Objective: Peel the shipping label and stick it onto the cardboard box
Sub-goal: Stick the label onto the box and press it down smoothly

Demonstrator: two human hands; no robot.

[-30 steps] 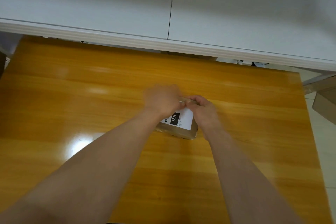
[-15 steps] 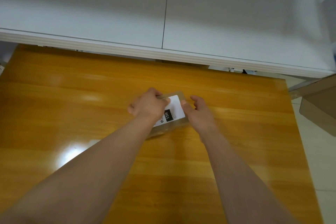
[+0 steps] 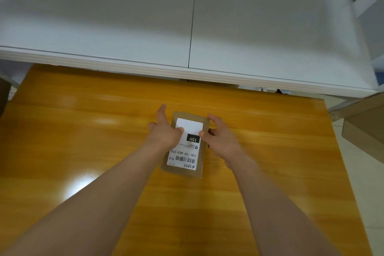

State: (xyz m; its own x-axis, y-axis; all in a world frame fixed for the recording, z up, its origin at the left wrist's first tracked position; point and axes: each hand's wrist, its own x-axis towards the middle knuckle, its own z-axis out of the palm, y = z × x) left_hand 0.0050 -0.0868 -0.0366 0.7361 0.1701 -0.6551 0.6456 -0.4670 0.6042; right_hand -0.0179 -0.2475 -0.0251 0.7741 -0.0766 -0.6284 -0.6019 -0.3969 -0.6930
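A small flat cardboard box (image 3: 204,169) lies on the orange wooden table (image 3: 83,131), its long side pointing away from me. A white shipping label (image 3: 185,152) with a barcode and a black "15H" block covers most of its top. My left hand (image 3: 165,131) rests at the box's left edge, thumb on the label, fingers spread. My right hand (image 3: 221,139) is at the right edge, thumb touching the label near the black block, fingers apart along the box's side.
A white cabinet (image 3: 187,27) with a ledge runs along the table's far edge. A larger brown cardboard box (image 3: 363,127) stands off the table's right side. A bright light reflection lies on the table at the left.
The box has been turned from lying crosswise to pointing away from me. Both hands have opened and moved apart to its left and right sides, uncovering most of the label.
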